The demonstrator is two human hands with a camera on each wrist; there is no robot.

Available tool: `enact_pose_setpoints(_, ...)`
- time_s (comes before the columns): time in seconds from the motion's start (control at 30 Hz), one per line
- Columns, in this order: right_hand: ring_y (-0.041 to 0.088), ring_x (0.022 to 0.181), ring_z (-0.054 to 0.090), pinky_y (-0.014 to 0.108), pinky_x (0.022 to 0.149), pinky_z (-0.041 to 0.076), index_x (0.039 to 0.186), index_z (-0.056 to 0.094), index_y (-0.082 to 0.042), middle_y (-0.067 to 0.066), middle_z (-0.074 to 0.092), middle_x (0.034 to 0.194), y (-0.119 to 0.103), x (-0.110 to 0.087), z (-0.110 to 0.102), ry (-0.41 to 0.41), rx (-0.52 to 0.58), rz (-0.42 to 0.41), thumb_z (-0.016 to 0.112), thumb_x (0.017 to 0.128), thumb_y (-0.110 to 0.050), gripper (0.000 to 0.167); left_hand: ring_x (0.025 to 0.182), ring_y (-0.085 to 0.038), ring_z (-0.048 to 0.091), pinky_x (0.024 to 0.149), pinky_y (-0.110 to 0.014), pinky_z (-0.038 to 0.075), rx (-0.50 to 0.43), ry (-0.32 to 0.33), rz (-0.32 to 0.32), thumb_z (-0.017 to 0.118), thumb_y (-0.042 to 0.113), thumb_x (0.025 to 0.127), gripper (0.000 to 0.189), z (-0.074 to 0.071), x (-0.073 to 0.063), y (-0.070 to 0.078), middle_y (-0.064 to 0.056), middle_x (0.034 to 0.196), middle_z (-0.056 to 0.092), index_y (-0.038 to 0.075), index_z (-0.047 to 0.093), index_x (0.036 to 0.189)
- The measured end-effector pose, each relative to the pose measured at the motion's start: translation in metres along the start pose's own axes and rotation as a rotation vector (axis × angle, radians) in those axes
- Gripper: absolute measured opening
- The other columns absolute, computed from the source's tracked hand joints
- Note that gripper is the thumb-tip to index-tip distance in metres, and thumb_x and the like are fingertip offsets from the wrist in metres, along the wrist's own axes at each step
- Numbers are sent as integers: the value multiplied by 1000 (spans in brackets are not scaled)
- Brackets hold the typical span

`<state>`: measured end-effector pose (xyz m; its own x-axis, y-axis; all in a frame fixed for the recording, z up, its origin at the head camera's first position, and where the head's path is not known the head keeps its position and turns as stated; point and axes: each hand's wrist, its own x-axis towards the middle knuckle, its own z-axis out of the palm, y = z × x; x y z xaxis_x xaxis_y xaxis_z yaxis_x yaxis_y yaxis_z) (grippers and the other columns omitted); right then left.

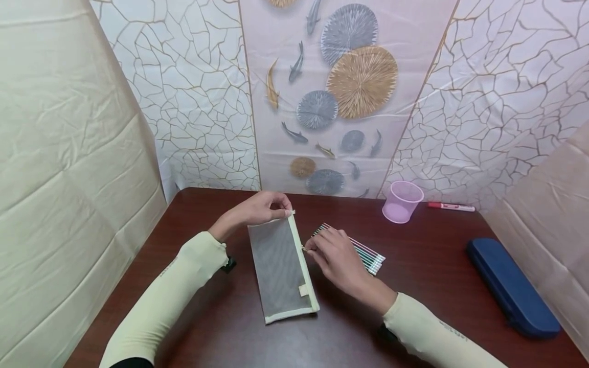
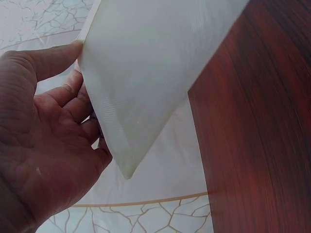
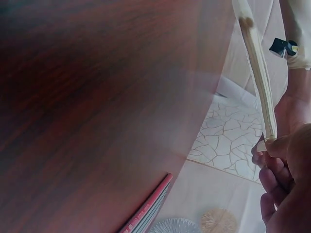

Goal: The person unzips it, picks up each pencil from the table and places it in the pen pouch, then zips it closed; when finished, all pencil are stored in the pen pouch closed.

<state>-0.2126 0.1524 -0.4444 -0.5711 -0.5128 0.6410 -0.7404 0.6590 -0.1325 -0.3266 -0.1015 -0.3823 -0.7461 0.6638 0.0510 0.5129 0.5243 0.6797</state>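
Note:
A grey mesh zipper pouch (image 1: 278, 268) with cream edging is held up at a slant over the table. My left hand (image 1: 262, 208) pinches its far corner at the end of the zipper; the left wrist view shows the thumb on the pouch (image 2: 141, 73) edge and the fingers behind it. Partway along the zipper strip (image 1: 301, 260), my right hand (image 1: 338, 260) pinches the zipper pull between thumb and fingers. The pull itself is mostly covered by the fingertips. Several striped pencils (image 1: 368, 251) lie side by side beyond the right hand, partly hidden by it.
A pink see-through cup (image 1: 401, 203) stands at the table's back edge. Right of it lies a red and white marker (image 1: 451, 206). A long dark blue case (image 1: 513, 286) rests near the right edge of the brown table (image 1: 221, 327). Patterned cloth hangs behind.

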Motion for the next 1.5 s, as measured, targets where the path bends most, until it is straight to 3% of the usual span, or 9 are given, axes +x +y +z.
enact_pose_setpoints(0.33,18,92,63,35,75,46,97,72,-13,-5,68,92,0,-5,-8,10,-6,-23,75,97,-15,4,85,-17,56,75,-30,45,-26,72,-32,65,20,105,14,-7,3,-2,-5,99,71,8,69,111)
enact_pose_setpoints(0.57,15,91,64,34,76,47,95,72,-15,-6,71,92,0,-9,-14,16,8,-28,84,85,-6,18,88,-16,57,78,-28,47,-44,102,-22,62,18,107,15,-12,8,-8,-9,105,71,5,68,111)
enact_pose_setpoints(0.83,16,93,66,34,76,47,95,73,-15,-5,71,91,-3,-18,-23,10,19,-49,85,83,-4,20,92,-19,56,77,-28,47,-59,166,-55,60,17,108,17,-32,10,-17,-11,107,67,2,66,113)
enact_pose_setpoints(1.1,16,97,65,33,76,47,100,76,-16,-7,72,96,-7,-19,-29,-9,35,-29,81,91,-11,11,91,-20,56,78,-30,45,1,251,-58,64,20,106,15,-50,13,-21,-9,103,68,5,68,108)
enact_pose_setpoints(1.3,15,96,65,33,78,47,101,75,-18,-8,72,97,-4,-18,-33,-3,42,-30,83,89,-11,16,95,-21,58,81,-32,46,-52,281,-54,63,20,106,13,-50,14,-16,-8,104,68,8,67,108)
enact_pose_setpoints(1.5,14,95,64,34,81,47,102,74,-18,-9,73,99,0,-21,-34,0,52,6,82,90,-15,15,100,-21,63,86,-31,49,-150,298,-29,63,16,106,13,-57,8,3,-13,109,70,4,66,111)
